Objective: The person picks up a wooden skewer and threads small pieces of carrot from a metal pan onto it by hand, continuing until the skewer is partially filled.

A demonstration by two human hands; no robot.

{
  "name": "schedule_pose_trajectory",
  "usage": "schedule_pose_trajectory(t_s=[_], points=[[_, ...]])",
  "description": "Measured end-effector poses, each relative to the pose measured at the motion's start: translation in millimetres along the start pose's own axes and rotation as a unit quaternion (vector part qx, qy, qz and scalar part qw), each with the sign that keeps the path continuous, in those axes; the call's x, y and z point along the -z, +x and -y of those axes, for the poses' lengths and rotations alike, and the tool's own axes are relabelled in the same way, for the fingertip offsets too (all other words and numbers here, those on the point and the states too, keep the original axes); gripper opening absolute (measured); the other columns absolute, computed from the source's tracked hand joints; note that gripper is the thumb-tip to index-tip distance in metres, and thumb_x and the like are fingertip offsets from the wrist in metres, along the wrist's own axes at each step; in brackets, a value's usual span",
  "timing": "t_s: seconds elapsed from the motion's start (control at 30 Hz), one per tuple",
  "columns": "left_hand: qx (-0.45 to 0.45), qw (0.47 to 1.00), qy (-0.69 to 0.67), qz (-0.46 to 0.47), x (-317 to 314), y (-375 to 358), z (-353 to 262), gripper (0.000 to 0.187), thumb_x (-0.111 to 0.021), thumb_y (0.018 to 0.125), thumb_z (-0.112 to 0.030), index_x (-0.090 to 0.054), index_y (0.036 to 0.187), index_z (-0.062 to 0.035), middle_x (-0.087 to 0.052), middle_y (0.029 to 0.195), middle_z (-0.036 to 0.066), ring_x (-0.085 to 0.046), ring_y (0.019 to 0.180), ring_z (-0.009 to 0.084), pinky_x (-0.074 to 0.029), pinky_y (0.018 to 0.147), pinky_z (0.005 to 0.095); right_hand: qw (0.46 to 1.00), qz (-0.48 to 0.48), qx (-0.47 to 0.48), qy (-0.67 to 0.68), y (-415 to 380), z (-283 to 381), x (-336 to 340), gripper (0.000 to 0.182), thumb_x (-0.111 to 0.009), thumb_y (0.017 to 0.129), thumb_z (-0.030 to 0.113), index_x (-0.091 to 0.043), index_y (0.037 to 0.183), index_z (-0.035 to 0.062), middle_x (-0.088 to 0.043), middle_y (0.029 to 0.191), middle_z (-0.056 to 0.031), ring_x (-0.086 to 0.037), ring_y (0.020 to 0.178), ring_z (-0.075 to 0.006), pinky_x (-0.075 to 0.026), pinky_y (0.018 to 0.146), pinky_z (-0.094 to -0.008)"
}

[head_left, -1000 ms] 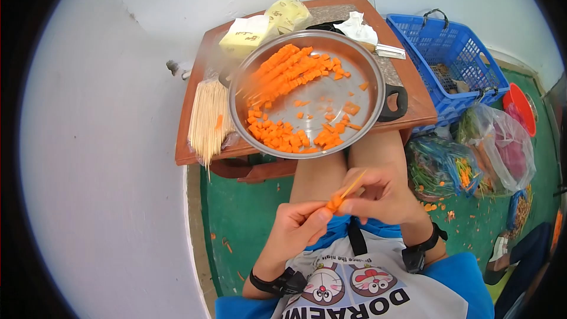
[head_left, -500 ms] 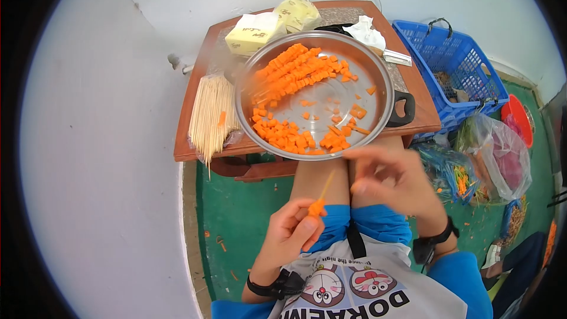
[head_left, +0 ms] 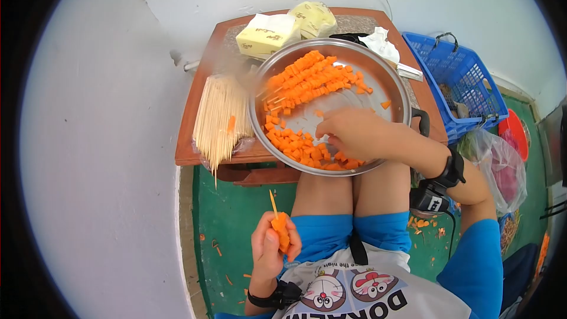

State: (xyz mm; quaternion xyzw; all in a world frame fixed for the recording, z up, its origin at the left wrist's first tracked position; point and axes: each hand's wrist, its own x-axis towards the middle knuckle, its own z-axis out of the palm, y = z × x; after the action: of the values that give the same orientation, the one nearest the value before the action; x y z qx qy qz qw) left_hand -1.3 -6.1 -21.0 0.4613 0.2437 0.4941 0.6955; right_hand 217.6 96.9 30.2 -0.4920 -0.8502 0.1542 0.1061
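Note:
My left hand (head_left: 273,245), low in front of my lap, is closed around a wooden skewer (head_left: 273,202) threaded with carrot pieces (head_left: 281,231). The skewer's bare pointed end sticks up above the carrot. Over the wide metal pan (head_left: 257,123), my right hand (head_left: 354,134) reaches down with curled fingers among the loose carrot pieces (head_left: 293,143); what its fingertips hold, if anything, is hidden. Several filled carrot skewers (head_left: 307,80) lie side by side in the far left part of the pan.
A pile of bare skewers (head_left: 220,115) with one carrot piece on it lies left of the pan on the wooden table (head_left: 188,142). Tissue packs (head_left: 267,35) stand behind. A blue basket (head_left: 466,82), a red basin (head_left: 515,127) and plastic bags (head_left: 493,168) are at right.
My right hand has moved from beside the skewer up into the pan. My left hand has shifted left and lower, still holding the skewer, which is now tilted the other way.

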Motion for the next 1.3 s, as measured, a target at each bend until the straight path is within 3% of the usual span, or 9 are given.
schedule_pose_trajectory(t_s=[0.07, 0.3, 0.5, 0.57, 0.8, 1.0, 1.07, 1.2, 1.3], points=[[0.025, 1.0, 0.007, -0.001, 3.4, -0.1, -3.1, 0.037, -0.035, 0.084, -0.038, -0.038, 0.086, -0.0006, -0.042, 0.048, 0.006, -0.033, 0.038, 0.0061, -0.025, 0.036, 0.0171, 0.991, 0.118, -0.024, -0.059, 10.5, 1.9, -2.5, 0.017, -0.053, 0.068, 0.006, -0.056, 0.084, 0.0055, -0.054, 0.078, -0.0115, -0.053, 0.074, -0.0276, -0.042, 0.064, -0.0365], [0.015, 1.0, 0.005, -0.001, 7.1, -2.1, -2.3, 0.035, -0.038, 0.084, -0.034, -0.04, 0.086, 0.001, -0.042, 0.048, 0.005, -0.034, 0.039, 0.0055, -0.025, 0.037, 0.0167, 0.989, 0.132, 0.006, -0.071, 18.4, 0.6, -7.1, 0.02, -0.053, 0.061, -0.001, -0.057, 0.08, 0.0029, -0.056, 0.074, -0.016, -0.056, 0.073, -0.0286, -0.045, 0.058, -0.0355], [0.005, 0.998, 0.055, -0.002, 2.1, -3.6, -4.0, 0.037, -0.04, 0.083, -0.036, -0.037, 0.081, 0.0004, -0.036, 0.043, 0.005, -0.03, 0.032, 0.008, -0.025, 0.031, 0.0192, 0.982, 0.162, -0.032, -0.097, 12.4, 0.3, 4.5, 0.012, -0.055, 0.065, 0.01, -0.055, 0.075, 0.0037, -0.055, 0.073, -0.0107, -0.053, 0.07, -0.0264, -0.042, 0.061, -0.0362], [0.013, 0.998, 0.058, -0.003, 0.8, -4.5, -3.9, 0.037, -0.042, 0.082, -0.037, -0.038, 0.081, 0.0001, -0.036, 0.043, 0.005, -0.031, 0.032, 0.0082, -0.025, 0.031, 0.0188, 1.0, 0.001, 0.004, -0.012, 2.9, -4.2, 13.4, 0.013, -0.053, 0.06, 0.003, -0.054, 0.073, 0.0, -0.055, 0.067, -0.0144, -0.055, 0.062, -0.0264, -0.044, 0.054, -0.0333], [0.026, 0.998, 0.052, 0.006, -10.5, -4.8, -3.4, 0.029, -0.043, 0.084, -0.025, -0.043, 0.088, 0.004, -0.042, 0.047, 0.003, -0.036, 0.039, 0.0049, -0.025, 0.036, 0.0164, 0.957, -0.185, -0.028, 0.222, -41.2, 15.0, 38.3, 0.014, -0.052, 0.061, 0.0, -0.051, 0.074, -0.0017, -0.052, 0.063, -0.0085, -0.052, 0.056, -0.0127, -0.044, 0.05, -0.0229], [0.065, 0.987, 0.146, 0.019, -23.4, -3.2, -3.0, 0.024, -0.043, 0.083, -0.015, -0.045, 0.096, 0.0055, -0.044, 0.049, 0.002, -0.037, 0.04, 0.0039, -0.027, 0.036, 0.0164, 0.803, -0.291, -0.054, 0.518, -104.5, 39.3, 2.4, 0.017, -0.051, 0.07, 0.001, -0.053, 0.086, -0.0026, -0.053, 0.068, -0.0046, -0.051, 0.059, -0.0091, -0.047, 0.051, -0.0211], [0.075, 0.993, 0.081, -0.04, -33.6, -3.5, 1.7, 0.021, -0.045, 0.082, -0.012, -0.047, 0.096, 0.004, -0.046, 0.054, 0.003, -0.037, 0.04, 0.0041, -0.027, 0.037, 0.0166, 0.682, -0.245, -0.072, 0.685, -120.1, 37.1, -15.2, 0.019, -0.049, 0.073, 0.001, -0.051, 0.091, -0.0033, -0.052, 0.071, -0.0059, -0.051, 0.06, -0.01, -0.048, 0.049, -0.0218], [0.151, 0.984, 0.093, 0.009, -40.5, -2.2, 1.1, 0.02, -0.046, 0.081, -0.01, -0.05, 0.096, 0.0031, -0.048, 0.059, 0.003, -0.039, 0.044, 0.0047, -0.03, 0.041, 0.0164, 0.564, -0.202, -0.107, 0.793, -126.2, 37.4, -54.4, 0.021, -0.048, 0.074, 0.001, -0.048, 0.095, -0.0038, -0.051, 0.073, -0.008, -0.053, 0.062, -0.0114, -0.051, 0.046, -0.025], [0.093, 0.969, 0.229, 0.013, -44.9, -2.2, 11.2, 0.03, -0.044, 0.083, -0.023, -0.049, 0.093, 0.0053, -0.043, 0.053, 0.002, -0.034, 0.042, 0.0034, -0.025, 0.038, 0.0158, 0.501, -0.201, -0.121, 0.833, -129.6, 39.9, -62.8, 0.022, -0.048, 0.077, 0.003, -0.048, 0.097, -0.0042, -0.051, 0.072, -0.0081, -0.054, 0.065, -0.0129, -0.051, 0.047, -0.0256]])
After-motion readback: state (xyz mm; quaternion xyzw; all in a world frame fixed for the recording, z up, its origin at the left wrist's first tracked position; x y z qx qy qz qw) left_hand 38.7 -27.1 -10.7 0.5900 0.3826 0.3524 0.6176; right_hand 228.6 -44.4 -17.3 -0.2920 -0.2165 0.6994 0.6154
